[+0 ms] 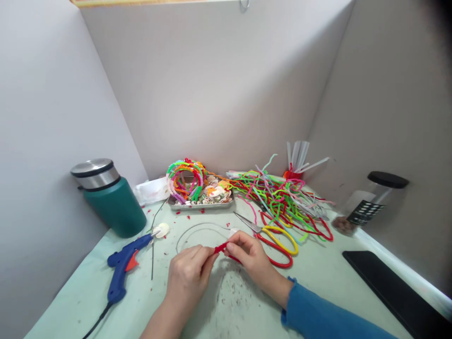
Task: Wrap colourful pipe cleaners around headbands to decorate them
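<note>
My left hand (189, 273) and my right hand (249, 256) meet at the middle of the pale green table (318, 282). Both pinch a short red pipe cleaner (221, 247) that is wound onto a thin clear hoop (192, 231) lying on the table. The right hand also touches a small white piece at the hoop's far side. Scissors with yellow and red handles (278, 238) lie just right of the right hand, blades pointing left.
A blue glue gun (123, 266) lies to the left, its nozzle by a white shell (162, 230). A green flask (109, 197) stands far left. A metal tray (201, 203) holds wrapped hoops and shells; loose pipe cleaners (286, 197), a jar (370, 202) and a black slab (391, 287) lie right.
</note>
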Tool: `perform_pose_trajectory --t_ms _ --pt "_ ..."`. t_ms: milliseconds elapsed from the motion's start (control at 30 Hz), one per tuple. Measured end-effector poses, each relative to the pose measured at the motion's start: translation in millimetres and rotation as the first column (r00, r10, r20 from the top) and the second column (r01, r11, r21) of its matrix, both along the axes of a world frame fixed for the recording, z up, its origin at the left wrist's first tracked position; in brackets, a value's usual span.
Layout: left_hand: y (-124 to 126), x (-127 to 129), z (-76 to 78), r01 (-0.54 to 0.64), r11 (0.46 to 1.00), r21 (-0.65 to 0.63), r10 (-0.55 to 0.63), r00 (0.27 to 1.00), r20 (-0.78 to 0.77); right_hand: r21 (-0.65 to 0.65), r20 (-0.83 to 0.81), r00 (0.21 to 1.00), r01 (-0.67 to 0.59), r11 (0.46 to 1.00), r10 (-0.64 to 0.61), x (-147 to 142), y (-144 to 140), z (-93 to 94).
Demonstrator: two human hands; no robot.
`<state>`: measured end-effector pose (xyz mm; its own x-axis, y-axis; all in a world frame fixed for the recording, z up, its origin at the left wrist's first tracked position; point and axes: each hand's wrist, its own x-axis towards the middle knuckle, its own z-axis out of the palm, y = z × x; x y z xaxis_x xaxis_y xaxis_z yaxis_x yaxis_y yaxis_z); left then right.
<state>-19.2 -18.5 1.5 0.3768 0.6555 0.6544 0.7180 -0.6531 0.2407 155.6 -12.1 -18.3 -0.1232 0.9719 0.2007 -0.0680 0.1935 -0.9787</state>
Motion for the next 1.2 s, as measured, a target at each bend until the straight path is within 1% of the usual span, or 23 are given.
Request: perform_pose_trajectory --t_ms 200,300,567,733,800,967,1200 --pt "-1.5 1.8 0.8 -0.039 0.995 0.087 0.044 0.997 -0.058 -0.088 -0.099 0.995 -0.024 0.996 0.016 -2.7 -1.6 8.2" --pt "-1.0 3.1 1.2 -0.055 0.992 0.111 0.063 0.996 -0.067 -0.111 -0.125 0.992 -0.031 0.993 0.017 -3.7 -1.8 10.3" --pt "-2.9 3.1 3.3 -0.068 0.979 0.192 0.089 0.991 -0.102 -0.105 -0.127 0.992 -0.031 0.994 0.017 -3.9 -1.4 11.3" --pt "-4.8 4.0 4.9 -0.063 0.962 0.265 0.107 0.982 -0.157 -0.146 -0.137 0.991 -0.033 0.989 0.013 -4.1 -1.7 14.0" --pt "-4.8 4.2 4.6 -0.065 0.968 0.241 0.102 0.984 -0.143 -0.14 -0.137 0.99 -0.032 0.99 0.012 -4.0 -1.7 13.9" --pt "-2.7 2.9 2.0 -0.07 0.992 0.108 0.074 0.997 -0.036 -0.097 -0.128 0.991 -0.05 0.994 0.037 -3.9 -1.2 10.8" --pt "-2.1 2.6 -0.2 -0.08 0.989 0.128 0.088 0.995 -0.056 -0.11 -0.109 0.994 -0.023 0.994 0.011 -5.3 -0.2 9.8"
